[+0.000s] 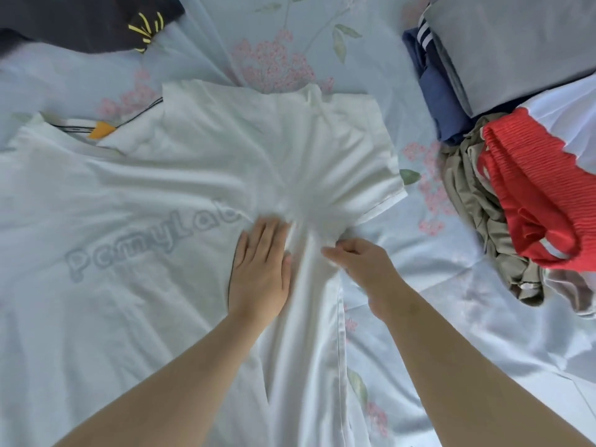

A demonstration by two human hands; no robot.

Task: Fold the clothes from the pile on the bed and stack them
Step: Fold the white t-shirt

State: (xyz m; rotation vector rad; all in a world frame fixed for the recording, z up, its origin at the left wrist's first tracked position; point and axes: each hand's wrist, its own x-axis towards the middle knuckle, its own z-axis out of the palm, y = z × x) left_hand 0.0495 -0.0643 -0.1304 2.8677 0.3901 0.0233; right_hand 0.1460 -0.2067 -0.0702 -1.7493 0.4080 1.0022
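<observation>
a white t-shirt (135, 195) is spread flat on the bed (435, 301), which is covered by a pale blue sheet with pink flowers. faint grey letters can be seen through the cloth, and a small orange tag (100, 129) shows at the neck on the left. the left hand (259, 269) is laid flat on the shirt with its fingers straight and close together — nothing is held by it. just beside it, the right hand (361, 266) is closed, and a fold of the shirt is pinched between its fingers near the sleeve (354, 150). the cloth is bunched into wrinkles between the two hands. a dark garment with yellow lines (96, 21) lies at the top left. a pile of clothes is seen on the right — a red ribbed piece (532, 188) on a tan one (474, 195), with blue (435, 95) and grey (516, 50) folded things behind.
</observation>
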